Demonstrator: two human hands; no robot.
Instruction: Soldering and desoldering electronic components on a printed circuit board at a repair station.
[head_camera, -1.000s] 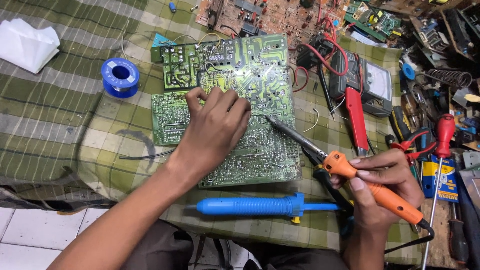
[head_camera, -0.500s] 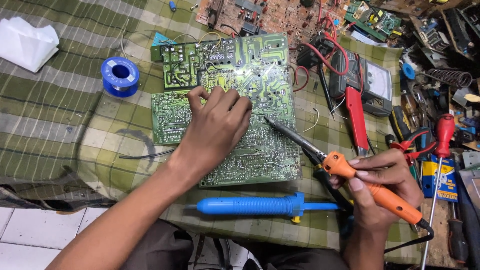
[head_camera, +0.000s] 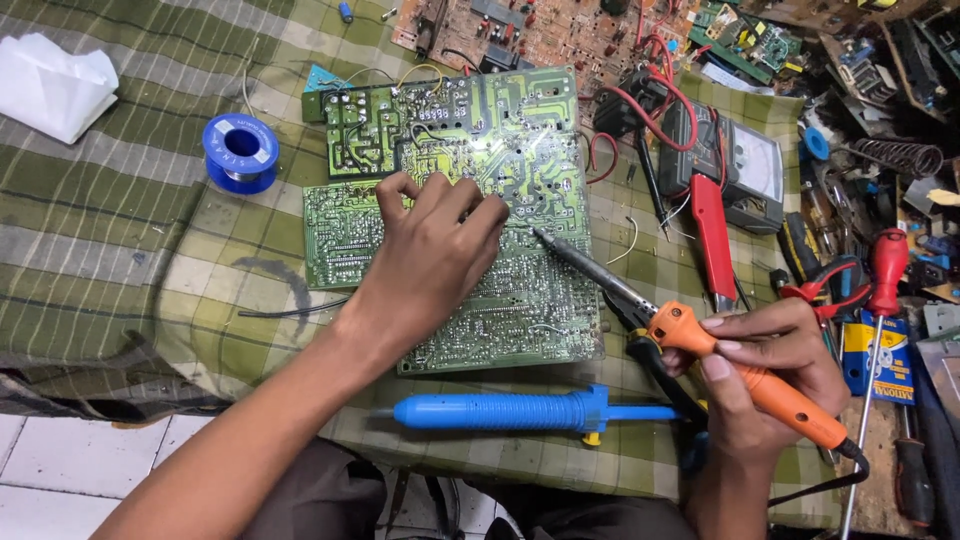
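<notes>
Soldering iron (head_camera: 700, 345) tip unmoved on circuit board (head_camera: 530, 300)

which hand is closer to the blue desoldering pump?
Right. The right hand, holding the orange soldering iron, sits just beside the tip end of the blue desoldering pump; the left hand rests on the green circuit board above it.

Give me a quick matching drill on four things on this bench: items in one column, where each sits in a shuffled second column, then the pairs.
Things:
1. soldering iron
2. blue desoldering pump
3. solder spool
4. white cloth

Places:
A. far left corner of the checked cloth
B. left of the green circuit board
C. held in the right hand, tip at the board
D. lying along the near edge, below the board

Pairs: 1-C, 2-D, 3-B, 4-A
</notes>
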